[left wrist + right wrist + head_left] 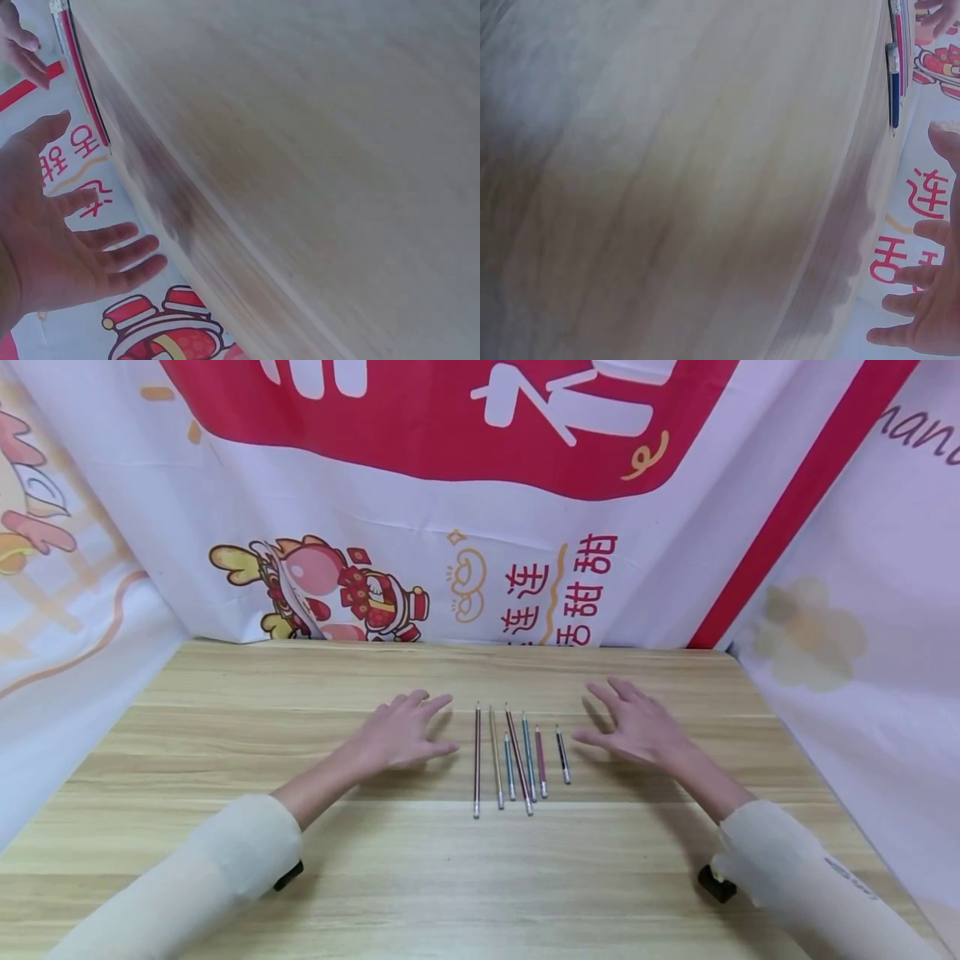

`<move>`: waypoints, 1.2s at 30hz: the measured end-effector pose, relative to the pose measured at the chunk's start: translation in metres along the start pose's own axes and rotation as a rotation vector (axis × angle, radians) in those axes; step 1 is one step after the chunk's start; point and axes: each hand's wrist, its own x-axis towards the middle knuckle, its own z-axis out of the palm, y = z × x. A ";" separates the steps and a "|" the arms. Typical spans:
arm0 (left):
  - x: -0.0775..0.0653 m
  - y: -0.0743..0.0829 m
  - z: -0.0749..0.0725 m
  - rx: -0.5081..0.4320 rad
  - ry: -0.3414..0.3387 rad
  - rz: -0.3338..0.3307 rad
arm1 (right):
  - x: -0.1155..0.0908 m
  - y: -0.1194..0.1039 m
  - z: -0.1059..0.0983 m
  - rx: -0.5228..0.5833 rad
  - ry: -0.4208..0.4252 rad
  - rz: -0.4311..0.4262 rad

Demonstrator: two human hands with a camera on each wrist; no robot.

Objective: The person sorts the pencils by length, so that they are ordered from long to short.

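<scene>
Several pencils lie side by side on the wooden table, pointing away from me; they differ in length. My left hand hovers just left of the row, fingers spread and holding nothing. My right hand is held just right of the row, fingers likewise spread and empty. The left wrist view shows the left hand with straight fingers and the long pencils at the table's upper left. In the right wrist view the right hand's fingers are straight, with pencils at the upper right.
A printed red and white banner hangs behind the table and along both sides. The table stretches toward me between my two sleeves.
</scene>
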 end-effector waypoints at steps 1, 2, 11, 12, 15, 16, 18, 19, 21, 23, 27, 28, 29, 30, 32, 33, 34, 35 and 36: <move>0.001 0.002 0.000 -0.019 0.002 0.006 | 0.000 -0.001 0.000 0.003 0.003 -0.006; 0.001 0.003 0.000 -0.039 0.001 0.010 | 0.000 -0.002 0.001 0.008 0.004 -0.008; 0.007 0.015 0.002 -0.173 -0.010 0.025 | 0.001 -0.013 0.001 0.040 0.038 -0.030; 0.008 0.016 0.003 -0.186 -0.011 0.030 | 0.001 -0.014 0.000 0.046 0.045 -0.033; 0.010 0.018 0.004 -0.223 -0.018 0.044 | 0.002 -0.017 0.000 0.065 0.061 -0.037; 0.011 0.019 0.005 -0.234 -0.020 0.048 | 0.002 -0.018 -0.001 0.071 0.066 -0.038; 0.013 0.020 0.007 -0.253 -0.024 0.049 | 0.003 -0.020 -0.001 0.082 0.074 -0.038; 0.014 0.021 0.007 -0.261 -0.026 0.049 | 0.003 -0.021 -0.001 0.090 0.078 -0.040; 0.016 0.022 0.008 -0.276 -0.031 0.045 | 0.004 -0.023 -0.001 0.107 0.088 -0.047; 0.018 0.024 0.009 -0.290 -0.036 0.038 | 0.006 -0.025 -0.001 0.132 0.097 -0.061; 0.021 0.026 0.011 -0.335 -0.053 0.023 | 0.008 -0.029 -0.002 0.179 0.112 -0.096; 0.022 0.027 0.011 -0.349 -0.056 0.018 | 0.009 -0.030 -0.003 0.196 0.108 -0.104; 0.023 0.027 0.012 -0.360 -0.060 0.014 | 0.010 -0.032 -0.003 0.210 0.103 -0.110; 0.024 0.027 0.012 -0.371 -0.062 0.015 | 0.011 -0.033 -0.003 0.227 0.100 -0.116; 0.025 0.027 0.013 -0.383 -0.063 0.016 | 0.012 -0.035 -0.003 0.268 0.092 -0.132; 0.026 0.027 0.013 -0.386 -0.063 0.017 | 0.012 -0.036 -0.003 0.291 0.089 -0.141; 0.026 0.028 0.013 -0.386 -0.062 0.020 | 0.012 -0.037 -0.003 0.314 0.085 -0.145; 0.027 0.028 0.014 -0.382 -0.061 0.022 | 0.012 -0.038 -0.002 0.332 0.085 -0.148; 0.028 0.028 0.014 -0.377 -0.059 0.025 | 0.012 -0.039 -0.002 0.347 0.084 -0.153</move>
